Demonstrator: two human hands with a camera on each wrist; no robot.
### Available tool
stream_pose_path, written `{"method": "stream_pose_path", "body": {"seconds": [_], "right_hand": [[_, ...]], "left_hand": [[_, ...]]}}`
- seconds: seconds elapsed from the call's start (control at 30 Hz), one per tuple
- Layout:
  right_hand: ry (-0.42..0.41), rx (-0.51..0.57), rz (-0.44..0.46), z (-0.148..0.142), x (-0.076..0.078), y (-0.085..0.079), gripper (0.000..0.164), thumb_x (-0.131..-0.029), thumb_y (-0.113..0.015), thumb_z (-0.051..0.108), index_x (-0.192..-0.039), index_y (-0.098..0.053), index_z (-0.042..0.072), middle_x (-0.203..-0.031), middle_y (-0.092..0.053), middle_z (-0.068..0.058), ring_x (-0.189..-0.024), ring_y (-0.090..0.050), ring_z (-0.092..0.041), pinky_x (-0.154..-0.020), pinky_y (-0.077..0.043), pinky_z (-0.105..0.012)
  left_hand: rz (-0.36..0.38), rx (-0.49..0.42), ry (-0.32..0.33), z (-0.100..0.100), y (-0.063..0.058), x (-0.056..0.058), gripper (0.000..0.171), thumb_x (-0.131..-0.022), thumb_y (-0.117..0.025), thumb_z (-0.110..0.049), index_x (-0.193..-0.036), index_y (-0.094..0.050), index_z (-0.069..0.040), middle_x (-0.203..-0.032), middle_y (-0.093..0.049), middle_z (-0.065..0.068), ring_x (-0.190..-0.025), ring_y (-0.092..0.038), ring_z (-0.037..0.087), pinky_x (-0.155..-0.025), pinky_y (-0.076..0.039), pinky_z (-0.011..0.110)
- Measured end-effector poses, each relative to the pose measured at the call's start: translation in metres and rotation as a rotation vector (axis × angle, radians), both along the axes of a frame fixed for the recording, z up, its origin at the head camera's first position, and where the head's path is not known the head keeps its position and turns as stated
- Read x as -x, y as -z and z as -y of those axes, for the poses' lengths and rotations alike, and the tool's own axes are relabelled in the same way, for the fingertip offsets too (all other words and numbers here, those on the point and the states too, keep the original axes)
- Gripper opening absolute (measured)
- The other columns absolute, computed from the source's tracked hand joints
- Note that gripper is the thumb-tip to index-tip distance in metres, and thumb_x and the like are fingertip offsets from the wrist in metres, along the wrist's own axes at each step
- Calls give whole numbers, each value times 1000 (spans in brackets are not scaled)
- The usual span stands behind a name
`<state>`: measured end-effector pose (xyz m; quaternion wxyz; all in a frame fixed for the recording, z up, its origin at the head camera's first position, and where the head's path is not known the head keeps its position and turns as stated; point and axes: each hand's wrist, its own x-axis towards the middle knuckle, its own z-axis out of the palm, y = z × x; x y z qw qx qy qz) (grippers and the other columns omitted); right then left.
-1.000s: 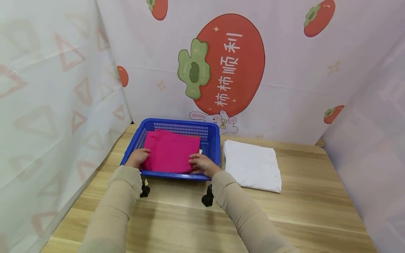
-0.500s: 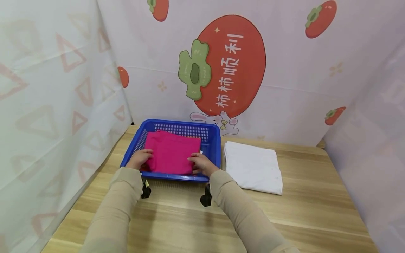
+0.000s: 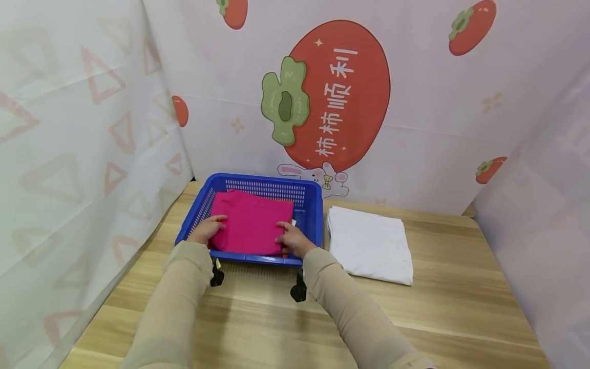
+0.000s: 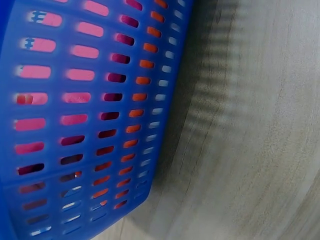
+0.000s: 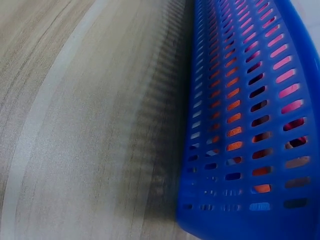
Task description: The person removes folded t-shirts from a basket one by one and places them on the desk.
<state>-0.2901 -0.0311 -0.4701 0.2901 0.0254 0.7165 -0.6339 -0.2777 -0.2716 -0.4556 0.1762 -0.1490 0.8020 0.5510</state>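
Observation:
A folded bright pink cloth (image 3: 251, 225) lies on top in the blue plastic basket (image 3: 258, 259). My left hand (image 3: 207, 229) holds its left edge, with fingertips over the top face. At the opposite edge my right hand (image 3: 295, 240) grips the cloth near its front corner, its lower fingers partly hidden at the side. Through the slots of the basket wall (image 4: 90, 125) in the left wrist view, pink shows above orange fabric. The right wrist view shows the same layers behind the perforated wall (image 5: 240, 150); neither wrist view shows much of a hand.
A folded white cloth (image 3: 370, 245) lies on the wooden table (image 3: 442, 307), right of the basket. Printed fabric hangs behind (image 3: 415, 102) and along the left side (image 3: 83, 154). The basket stands near the back left corner.
My left hand has shifted slightly right, its fingertips reaching further over the pink cloth. My right hand has moved only a little. The basket and white cloth stay in place.

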Motion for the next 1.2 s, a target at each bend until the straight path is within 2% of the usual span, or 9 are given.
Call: {"method": "stream_pose_path", "body": {"seconds": [0.1,0.3,0.37,0.5,0.63,0.73,0.97,1.07,1.2], "right_hand": [[-8,-31,-15,-1,-1,0,59,-80,-48,-9,-133,-33,13,-107,-44,-19,-66,-55,-23,-42,-40,-31],[21,-15,-42,-2,-2,-2,66,-77,-49,-13,-134,-30,13,-123,-39,-16,-66,-51,-19,-45,-42,-26],[21,-9,-56,-4,-5,-10,67,-76,-49,-15,-134,-30,12,-127,-37,-15,-67,-50,-19,-46,-41,-24],[14,-5,-74,-7,-7,-22,66,-75,-49,-15,-133,-32,12,-130,-37,-12,-71,-52,-20,-47,-41,-24],[-5,18,-98,-10,-4,-26,66,-76,-50,-15,-134,-32,12,-130,-38,-11,-74,-52,-21,-49,-42,-24],[-22,18,-111,-14,-4,-32,67,-76,-50,-15,-134,-32,14,-131,-36,-11,-70,-50,-19,-49,-42,-23],[-25,45,-174,-27,-15,-45,67,-76,-50,-15,-134,-32,14,-131,-37,-13,-65,-51,-16,-50,-44,-24],[-17,78,-182,-31,-20,-49,66,-78,-50,-14,-134,-32,15,-133,-35,-11,-65,-52,-16,-50,-45,-26],[-1,131,-191,-36,-27,-53,65,-79,-51,-12,-134,-33,17,-138,-27,-10,-71,-55,-18,-56,-48,-30]], "left_hand": [[-28,37,-22,-2,-1,-1,46,-86,-38,-2,-132,-33,-2,-138,-14,22,-121,-20,36,-96,-23,46],[-93,103,-81,0,2,-4,46,-83,-40,3,-128,-43,-6,-137,-19,20,-116,-26,34,-87,-34,42],[-123,118,-85,0,1,-4,46,-82,-41,4,-127,-44,-6,-137,-21,20,-113,-29,33,-79,-38,37],[-166,121,-87,-2,-4,-6,46,-82,-42,4,-127,-45,-8,-137,-22,20,-111,-30,32,-72,-38,33],[-190,99,-101,-5,-10,-8,45,-82,-42,3,-126,-47,-9,-137,-22,18,-113,-28,31,-74,-38,33],[-211,110,-104,-6,-13,-10,44,-82,-43,2,-125,-48,-10,-137,-24,17,-115,-27,29,-74,-37,31],[-280,147,-86,-16,-25,-15,41,-84,-45,-3,-123,-51,-14,-135,-29,15,-112,-29,27,-67,-34,28],[-298,155,-92,-19,-30,-20,40,-85,-46,-5,-123,-51,-15,-135,-30,13,-116,-28,26,-72,-34,28],[-313,112,-109,-24,-37,-29,39,-86,-47,-7,-123,-51,-17,-135,-30,11,-120,-26,24,-78,-35,30]]}}
